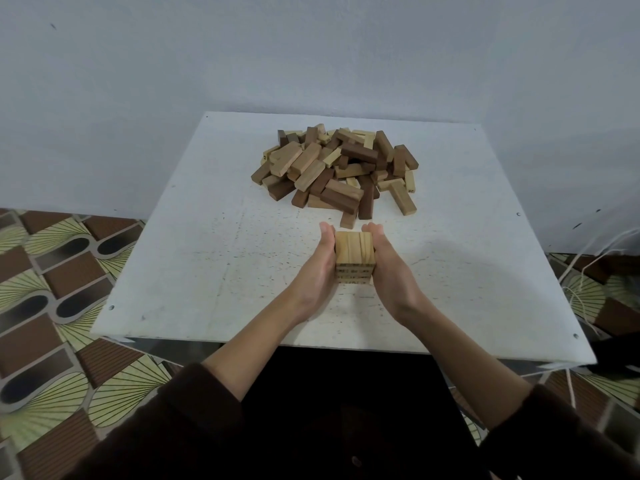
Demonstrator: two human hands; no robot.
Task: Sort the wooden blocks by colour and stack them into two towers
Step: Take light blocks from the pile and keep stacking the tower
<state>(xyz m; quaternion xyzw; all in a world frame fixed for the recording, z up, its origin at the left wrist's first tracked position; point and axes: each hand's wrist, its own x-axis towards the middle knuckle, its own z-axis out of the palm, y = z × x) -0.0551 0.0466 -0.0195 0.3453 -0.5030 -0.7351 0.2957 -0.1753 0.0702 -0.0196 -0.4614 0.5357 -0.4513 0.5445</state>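
A short square tower (355, 254) of pale, grainy wooden blocks stands near the front of the speckled white desk (207, 254). The left hand (320, 265) and right hand (388, 268) press its sides with straight fingers. Behind it lies a jumbled pile (336, 168) of light and dark rectangular blocks.

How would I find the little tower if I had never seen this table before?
Find the white table; a messy pile of blocks lies at its far side. Nearer the person, the left hand and right hand press flat against a small tower. It is the only neat stack, all light wood, while the pile mixes light and dark blocks.
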